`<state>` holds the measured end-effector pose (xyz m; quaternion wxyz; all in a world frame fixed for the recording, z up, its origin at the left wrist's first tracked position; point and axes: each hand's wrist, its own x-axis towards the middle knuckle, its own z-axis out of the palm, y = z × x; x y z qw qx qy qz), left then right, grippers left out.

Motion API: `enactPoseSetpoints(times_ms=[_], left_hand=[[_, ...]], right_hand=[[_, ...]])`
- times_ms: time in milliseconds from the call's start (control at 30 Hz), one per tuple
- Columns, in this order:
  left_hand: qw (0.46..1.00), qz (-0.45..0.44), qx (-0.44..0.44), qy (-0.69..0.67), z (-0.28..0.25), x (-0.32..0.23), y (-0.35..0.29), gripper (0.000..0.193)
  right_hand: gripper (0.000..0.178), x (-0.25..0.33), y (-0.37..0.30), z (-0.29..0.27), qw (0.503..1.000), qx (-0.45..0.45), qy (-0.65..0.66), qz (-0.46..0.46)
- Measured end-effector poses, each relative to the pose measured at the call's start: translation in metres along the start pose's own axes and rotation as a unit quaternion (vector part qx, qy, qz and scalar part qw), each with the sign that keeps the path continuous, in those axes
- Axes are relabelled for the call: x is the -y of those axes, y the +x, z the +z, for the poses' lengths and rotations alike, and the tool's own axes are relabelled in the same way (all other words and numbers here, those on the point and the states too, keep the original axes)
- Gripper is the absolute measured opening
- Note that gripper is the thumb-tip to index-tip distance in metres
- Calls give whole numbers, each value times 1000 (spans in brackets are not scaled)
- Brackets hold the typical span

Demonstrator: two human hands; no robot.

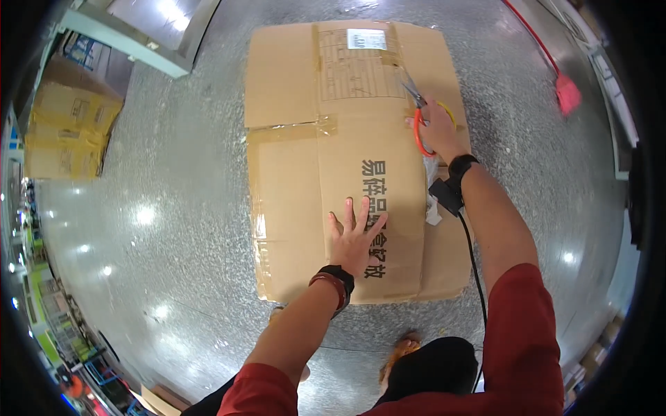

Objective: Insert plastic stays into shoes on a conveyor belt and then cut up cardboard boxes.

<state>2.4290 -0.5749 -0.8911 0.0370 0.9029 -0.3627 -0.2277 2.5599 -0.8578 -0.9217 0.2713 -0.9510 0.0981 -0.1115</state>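
A large brown cardboard box lies on the floor in front of me, its seams covered with clear tape. My left hand rests flat on its top near the close side, fingers spread. In my right hand is a pair of scissors with red and yellow handles. Their blades point up and left, over the taped seam at the box's right part. Below that hand, a loose strip of tape hangs along the seam. A white label is stuck near the far edge.
A taped carton stands at the left beside a pale metal frame. On the far right lies a pink-red brush head on a red handle. A black cable runs down from my right wrist.
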Motion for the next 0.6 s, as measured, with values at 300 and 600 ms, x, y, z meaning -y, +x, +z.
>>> enactPoseSetpoints(times_ms=[300, 600], left_hand=[[974, -198, 78, -75, 15, 17, -39, 115], [956, -189, 66, -215, -18, 41, -95, 105]], right_hand=[[73, -28, 6, 10, 997, 70, -25, 34], [77, 79, -103, -122, 977, 205, -39, -41]])
